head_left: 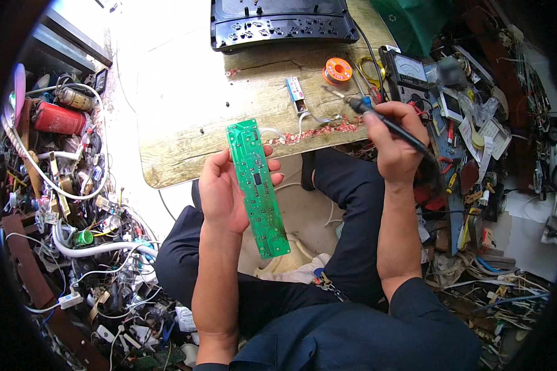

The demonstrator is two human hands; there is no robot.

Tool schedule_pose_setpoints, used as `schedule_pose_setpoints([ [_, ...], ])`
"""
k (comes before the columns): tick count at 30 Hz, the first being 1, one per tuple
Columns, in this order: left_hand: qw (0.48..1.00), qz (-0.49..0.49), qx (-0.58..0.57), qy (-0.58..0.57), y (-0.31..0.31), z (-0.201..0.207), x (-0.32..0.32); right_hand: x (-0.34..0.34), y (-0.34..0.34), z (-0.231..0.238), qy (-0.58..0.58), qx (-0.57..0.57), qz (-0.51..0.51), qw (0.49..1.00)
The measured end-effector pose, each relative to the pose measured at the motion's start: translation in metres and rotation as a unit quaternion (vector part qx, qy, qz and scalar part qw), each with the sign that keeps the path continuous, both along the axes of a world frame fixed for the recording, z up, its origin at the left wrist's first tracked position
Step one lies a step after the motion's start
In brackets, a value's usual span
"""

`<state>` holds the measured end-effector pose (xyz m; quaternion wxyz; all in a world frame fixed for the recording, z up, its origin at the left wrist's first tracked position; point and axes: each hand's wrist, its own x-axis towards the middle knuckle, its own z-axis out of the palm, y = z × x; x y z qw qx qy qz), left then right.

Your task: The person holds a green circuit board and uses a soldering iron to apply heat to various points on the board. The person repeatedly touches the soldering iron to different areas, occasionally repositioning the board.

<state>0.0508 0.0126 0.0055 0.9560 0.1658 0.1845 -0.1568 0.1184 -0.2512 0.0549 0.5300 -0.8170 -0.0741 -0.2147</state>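
Observation:
A long green circuit board (258, 191) is held upright in my left hand (224, 191), fingers behind it and thumb along its left edge. Its component side with a small black chip faces up, and a pale cable runs from near its top to the table. My right hand (397, 137) is wrapped round the handle of a soldering iron (380, 117), whose tip points left over the wooden table. Just beyond the tip stands an orange solder spool (337, 71). A small open box (296, 95) lies left of the tip, beside reddish crumbs (328, 132).
At the table's far side sits a black plastic casing (283, 28). An analog multimeter (410, 77) and a yellow wire coil (371, 70) lie to the right. Heaped parts and cables (105, 272) flank both sides, with a red cylinder (60, 118) at left. The wooden table (179, 148) is ahead.

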Motion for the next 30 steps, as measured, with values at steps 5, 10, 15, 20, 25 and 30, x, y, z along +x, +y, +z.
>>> schedule_pose_setpoints([
  [5,0.999,-0.037,0.016,0.025,-0.002,0.005,-0.009,-0.001,0.009,0.002,-0.010,-0.025,0.086,0.996],
  [10,0.991,-0.098,0.086,0.024,-0.001,0.005,-0.019,0.003,0.016,0.006,0.045,-0.070,0.121,0.989],
  [15,0.983,-0.154,0.094,-0.034,-0.012,-0.005,-0.011,0.012,0.017,0.013,-0.034,-0.216,0.107,0.970],
  [20,0.988,-0.119,0.093,-0.023,-0.004,0.008,-0.023,0.009,0.053,0.031,-0.040,-0.197,0.110,0.973],
  [25,0.989,-0.129,0.075,-0.026,0.000,-0.001,-0.021,0.009,0.059,0.028,-0.023,-0.187,0.082,0.979],
  [30,0.989,-0.145,0.027,0.010,0.002,-0.014,-0.022,0.013,0.049,0.018,-0.035,-0.185,0.080,0.979],
])
